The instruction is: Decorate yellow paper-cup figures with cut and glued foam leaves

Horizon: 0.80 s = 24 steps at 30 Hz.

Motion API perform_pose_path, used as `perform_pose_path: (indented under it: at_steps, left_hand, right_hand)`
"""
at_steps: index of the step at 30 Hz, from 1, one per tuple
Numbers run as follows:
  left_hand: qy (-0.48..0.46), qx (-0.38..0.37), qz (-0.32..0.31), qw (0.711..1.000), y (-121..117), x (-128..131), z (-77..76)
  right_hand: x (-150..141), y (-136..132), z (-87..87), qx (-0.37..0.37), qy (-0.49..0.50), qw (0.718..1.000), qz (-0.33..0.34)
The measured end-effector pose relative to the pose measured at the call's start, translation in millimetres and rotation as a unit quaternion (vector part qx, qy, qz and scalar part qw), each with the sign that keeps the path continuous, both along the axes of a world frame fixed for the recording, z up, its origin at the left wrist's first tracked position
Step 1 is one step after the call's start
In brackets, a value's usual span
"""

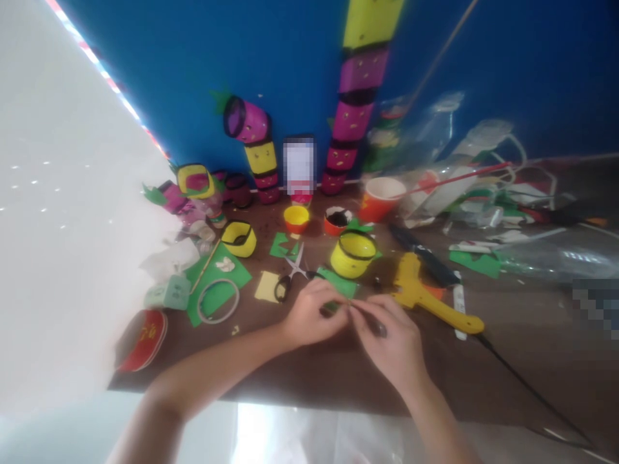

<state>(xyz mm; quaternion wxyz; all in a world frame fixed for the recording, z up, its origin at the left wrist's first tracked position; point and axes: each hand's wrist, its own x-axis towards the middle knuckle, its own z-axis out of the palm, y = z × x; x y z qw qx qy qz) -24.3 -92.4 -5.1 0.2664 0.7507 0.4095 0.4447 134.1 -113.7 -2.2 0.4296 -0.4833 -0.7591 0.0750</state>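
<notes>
Our left fingers [338,316] and right fingers [362,325] are pinching a tiny piece [349,303], probably light, best held at edges.

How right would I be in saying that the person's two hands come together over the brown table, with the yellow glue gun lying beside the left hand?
Not quite: the yellow glue gun lies beside the right hand, not the left hand, as the head view shows. The two hands do come together over the brown table.
</notes>
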Motion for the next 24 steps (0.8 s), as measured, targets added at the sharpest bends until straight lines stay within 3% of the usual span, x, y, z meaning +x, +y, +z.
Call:
perform_pose_path:
  at_steps: [24]
  left_hand:
    - [0.011,0.003,0.008,1.000,-0.3,0.4,0.1]
  right_hand:
    - [-1.2,-0.2,3.8,0.007,0.019,1.000,-0.014]
